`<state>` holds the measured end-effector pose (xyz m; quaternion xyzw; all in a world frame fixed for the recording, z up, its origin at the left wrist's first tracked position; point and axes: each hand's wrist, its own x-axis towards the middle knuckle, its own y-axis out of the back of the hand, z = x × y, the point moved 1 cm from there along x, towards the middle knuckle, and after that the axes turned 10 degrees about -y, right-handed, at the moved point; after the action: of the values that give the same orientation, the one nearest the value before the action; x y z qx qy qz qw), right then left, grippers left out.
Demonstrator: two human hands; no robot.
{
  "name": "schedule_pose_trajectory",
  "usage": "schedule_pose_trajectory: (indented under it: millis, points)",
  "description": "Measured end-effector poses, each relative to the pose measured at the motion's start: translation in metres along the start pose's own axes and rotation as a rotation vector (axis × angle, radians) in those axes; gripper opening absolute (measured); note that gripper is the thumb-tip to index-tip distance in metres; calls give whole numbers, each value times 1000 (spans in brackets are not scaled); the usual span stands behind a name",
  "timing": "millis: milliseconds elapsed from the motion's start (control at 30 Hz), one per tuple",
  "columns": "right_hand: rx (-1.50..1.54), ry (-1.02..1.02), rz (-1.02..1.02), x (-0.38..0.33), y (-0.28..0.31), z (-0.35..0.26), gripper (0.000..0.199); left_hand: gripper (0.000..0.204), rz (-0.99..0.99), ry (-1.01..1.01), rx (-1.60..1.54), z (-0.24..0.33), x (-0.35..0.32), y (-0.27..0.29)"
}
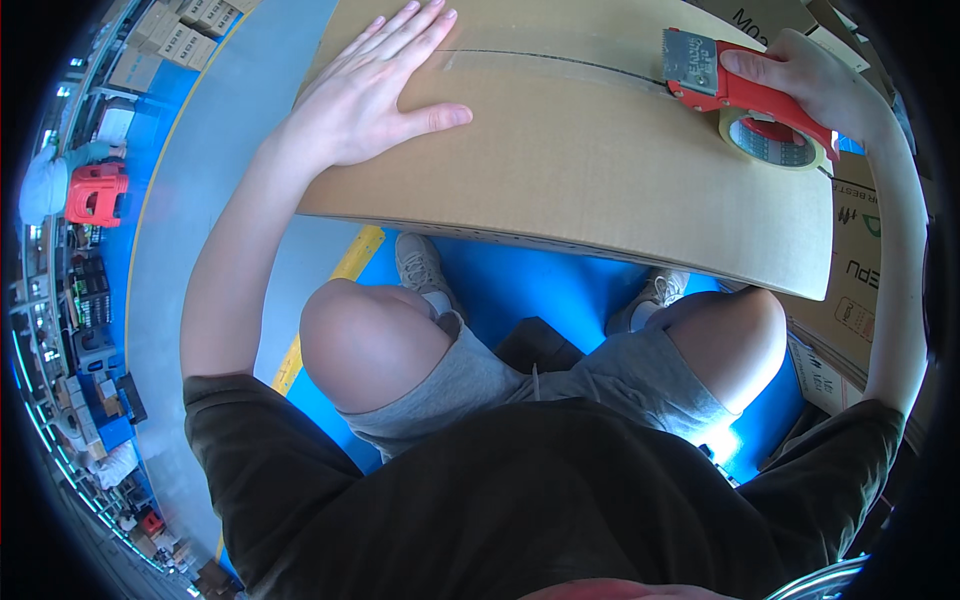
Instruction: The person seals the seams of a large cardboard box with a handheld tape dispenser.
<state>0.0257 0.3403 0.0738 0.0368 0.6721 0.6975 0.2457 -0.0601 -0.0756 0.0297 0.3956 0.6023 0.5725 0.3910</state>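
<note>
A large brown cardboard box (560,170) lies across in front of my knees. Along its top runs a dark seam between the flaps, with clear tape over part of it. My left hand (375,95) rests flat on the box's left part, fingers spread and thumb pointing right. In my right hand (825,85) is a red tape dispenser (740,95), gripped by its handle. Its metal front plate sits at the seam toward the right, and a roll of clear tape (770,138) hangs in it over the box top.
More printed cartons (850,240) stand close on the right. A yellow floor line (345,265) separates grey floor from blue. Far left, a person in light blue (45,185) is beside a red stool (97,195), near shelves; stacked cartons (170,40) stand at the upper left.
</note>
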Motion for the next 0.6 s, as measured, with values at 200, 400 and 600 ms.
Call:
schedule_pose_trajectory:
  millis: [200,400,600]
  points:
    - [-68,-51,-161,13,-2,2,79,102,-67,-4,8,3,1,-3]
    - [-137,-142,-230,-46,27,-82,78,111,-108,127,85,32,36,-12]
    - [43,-138,-224,-66,45,-67,78,121,11,137,-103,37,42,-3]
